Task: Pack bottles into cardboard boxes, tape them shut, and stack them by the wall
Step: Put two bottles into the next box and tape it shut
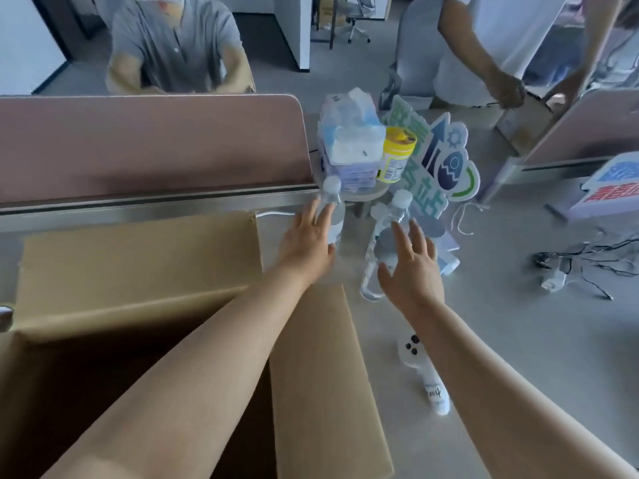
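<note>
Both hands were stretched out at once over the tabletop (484, 340), one to each bottle, presumably so that two could be taken in one go. The left hand (306, 243) was brought up to the left bottle (333, 205) with fingers straight, not yet closed round it; whether it was touched could not be told. The right hand (411, 267) was held with fingers spread just before the right bottle (387, 236), nothing gripped. Both bottles were stood just beyond the cardboard box (138, 264), far right of it, its flaps folded wide open at the near left, ready to be filled.
</note>
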`<state>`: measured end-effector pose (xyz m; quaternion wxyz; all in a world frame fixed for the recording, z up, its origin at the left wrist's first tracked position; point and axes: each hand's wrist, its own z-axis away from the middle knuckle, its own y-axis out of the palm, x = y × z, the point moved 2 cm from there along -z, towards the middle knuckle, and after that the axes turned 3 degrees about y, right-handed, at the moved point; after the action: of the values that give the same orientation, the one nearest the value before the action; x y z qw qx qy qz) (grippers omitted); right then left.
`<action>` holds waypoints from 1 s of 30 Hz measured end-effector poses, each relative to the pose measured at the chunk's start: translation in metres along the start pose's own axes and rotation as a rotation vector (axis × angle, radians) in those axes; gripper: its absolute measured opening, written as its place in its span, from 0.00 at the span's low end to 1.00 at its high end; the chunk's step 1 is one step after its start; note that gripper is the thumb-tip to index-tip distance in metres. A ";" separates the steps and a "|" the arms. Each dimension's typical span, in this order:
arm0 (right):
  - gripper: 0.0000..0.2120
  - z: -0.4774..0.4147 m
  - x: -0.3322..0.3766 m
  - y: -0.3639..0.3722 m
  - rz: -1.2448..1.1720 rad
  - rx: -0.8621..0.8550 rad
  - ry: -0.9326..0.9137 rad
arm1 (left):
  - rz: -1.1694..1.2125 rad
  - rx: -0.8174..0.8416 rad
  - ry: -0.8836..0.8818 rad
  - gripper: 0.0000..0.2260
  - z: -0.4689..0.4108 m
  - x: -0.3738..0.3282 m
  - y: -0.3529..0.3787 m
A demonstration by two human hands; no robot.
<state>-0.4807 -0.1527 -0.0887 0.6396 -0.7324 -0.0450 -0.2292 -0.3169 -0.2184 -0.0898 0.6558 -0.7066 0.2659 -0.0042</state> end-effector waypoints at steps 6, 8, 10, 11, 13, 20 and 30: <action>0.36 -0.031 -0.016 0.015 0.039 0.169 -0.105 | -0.075 0.126 -0.071 0.31 -0.071 0.001 0.010; 0.36 -0.033 -0.020 0.019 0.048 0.191 -0.123 | -0.063 0.129 -0.071 0.31 -0.079 0.004 0.011; 0.36 -0.035 -0.024 0.019 0.026 0.172 -0.127 | -0.065 0.035 -0.059 0.30 -0.081 0.002 0.008; 0.35 -0.036 -0.025 0.018 0.003 0.165 -0.122 | -0.078 -0.015 -0.057 0.29 -0.080 -0.001 0.006; 0.35 -0.037 -0.030 0.019 -0.041 0.167 -0.103 | -0.063 -0.034 -0.048 0.26 -0.075 -0.008 0.005; 0.33 -0.029 -0.034 0.015 -0.161 0.078 -0.045 | 0.132 -0.054 -0.013 0.19 -0.037 -0.013 0.007; 0.36 -0.008 0.037 -0.091 -0.652 -0.400 -0.260 | 0.552 -0.579 0.157 0.19 0.014 -0.046 -0.105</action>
<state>-0.4829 -0.1528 0.0099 0.3672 -0.8127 -0.3097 -0.3298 -0.3128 -0.1881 0.0217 0.3838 -0.7616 0.4853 0.1930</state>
